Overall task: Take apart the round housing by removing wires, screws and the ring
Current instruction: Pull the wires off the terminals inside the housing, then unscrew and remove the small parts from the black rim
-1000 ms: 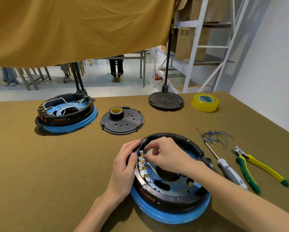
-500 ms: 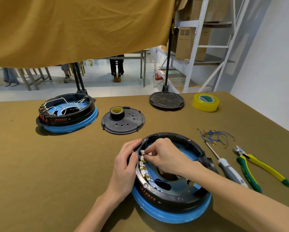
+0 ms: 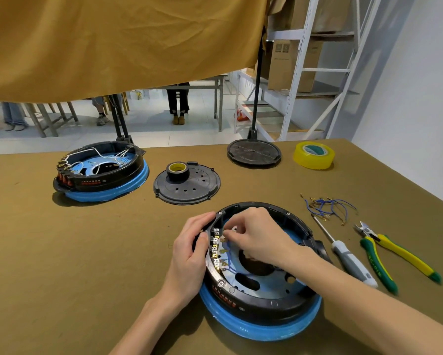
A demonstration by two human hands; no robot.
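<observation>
A round black housing (image 3: 266, 301) with a blue base ring sits on the table in front of me. Along its left inner rim runs a row of brass terminals with thin blue wires (image 3: 221, 254). My left hand (image 3: 189, 254) grips the housing's left rim from outside, thumb on the edge. My right hand (image 3: 256, 237) reaches inside the housing and pinches a wire end at the upper terminals with thumb and forefinger. The fingertips hide the exact terminal.
Loose blue wires (image 3: 328, 206), a screwdriver (image 3: 343, 252) and yellow-green cutters (image 3: 394, 254) lie to the right. A second wired housing (image 3: 99, 172), a black lid (image 3: 187, 185) with a tape roll on it, another disc (image 3: 253, 152) and yellow tape (image 3: 314, 155) stand further back.
My right hand's fingers have shifted slightly up along the terminal row toward the far end. My left hand keeps its hold on the rim.
</observation>
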